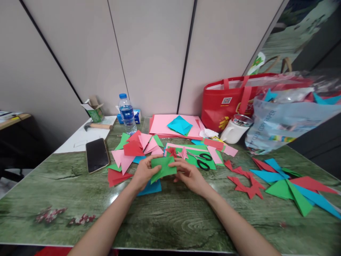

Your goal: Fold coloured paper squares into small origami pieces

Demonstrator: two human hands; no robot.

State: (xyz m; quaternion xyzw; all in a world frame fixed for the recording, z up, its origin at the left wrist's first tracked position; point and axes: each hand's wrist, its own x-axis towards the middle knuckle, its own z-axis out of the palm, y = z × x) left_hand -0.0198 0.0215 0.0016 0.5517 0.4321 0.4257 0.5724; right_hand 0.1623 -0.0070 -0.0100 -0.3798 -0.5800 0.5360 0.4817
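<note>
A folded piece of green paper point(163, 167) is held between my two hands above the middle of the table. My left hand point(145, 172) grips its left side, with the thumb lying across the front. At the right edge, the fingers of my right hand point(188, 174) pinch the paper. Below the green piece lies a blue paper point(151, 188). Pink, red and green folded papers point(130, 151) are heaped just beyond my left hand. Scissors with black handles point(204, 161) rest on flat sheets beyond my right hand.
A phone point(97, 155), a hammer point(98, 126) and a water bottle point(127, 113) are at the left. Pink sheets point(160, 124) lie by the wall. A white mug point(236, 129), red bag point(213, 103) and plastic bag point(282, 124) stand right, near red cut-outs point(249, 183) and folded strips point(282, 190).
</note>
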